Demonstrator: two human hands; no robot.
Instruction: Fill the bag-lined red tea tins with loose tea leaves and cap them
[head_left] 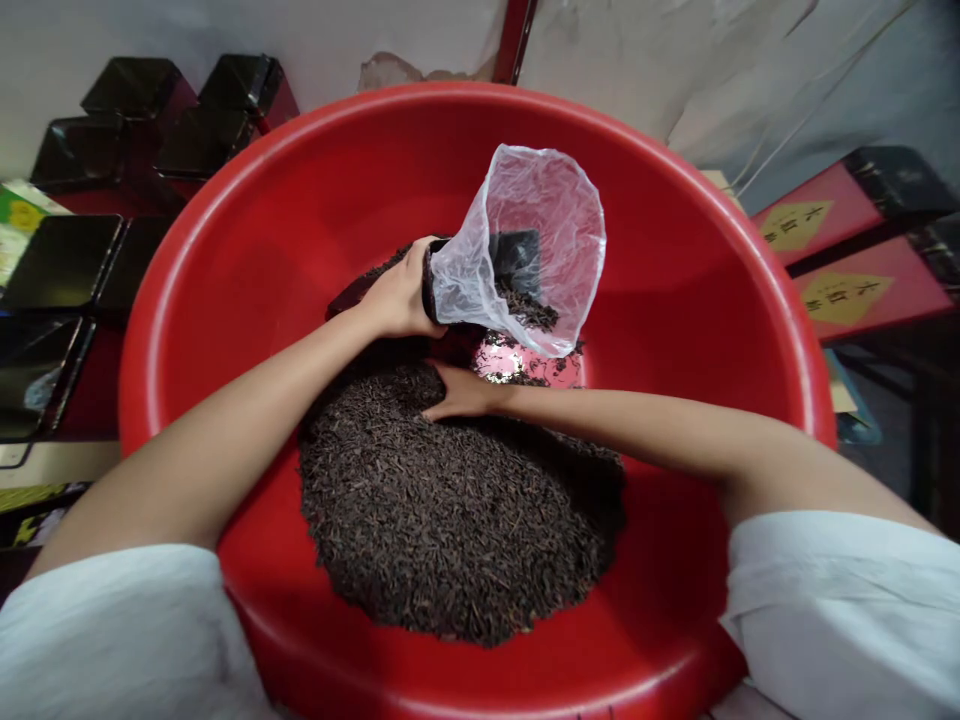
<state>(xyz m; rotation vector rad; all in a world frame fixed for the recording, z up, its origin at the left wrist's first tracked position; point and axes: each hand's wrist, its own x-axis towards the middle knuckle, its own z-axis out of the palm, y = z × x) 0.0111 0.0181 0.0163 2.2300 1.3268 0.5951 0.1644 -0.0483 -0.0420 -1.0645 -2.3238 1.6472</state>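
My left hand [405, 290] is closed around a dark tin [430, 285] tilted on its side inside the red tub [247, 230]. A clear plastic bag [469, 280] lines the tin and flares out of its mouth toward the right. Some dark dried tea leaves [536, 310] lie within the bag. Below the tin, my right hand [465, 392] reaches into the big heap of loose tea [457, 520]. Its thumb stands apart from the other fingers, which are partly hidden at the leaves. The far end of the tin is partly covered by my left hand.
Several dark-topped tins [64, 255] stand left of the tub. On the right, red boxes [821, 215] with yellow diamond labels lie beside it. A pale wall [637, 50] rises behind. A shiny pink patch [562, 368] with scattered leaves shows below the bag.
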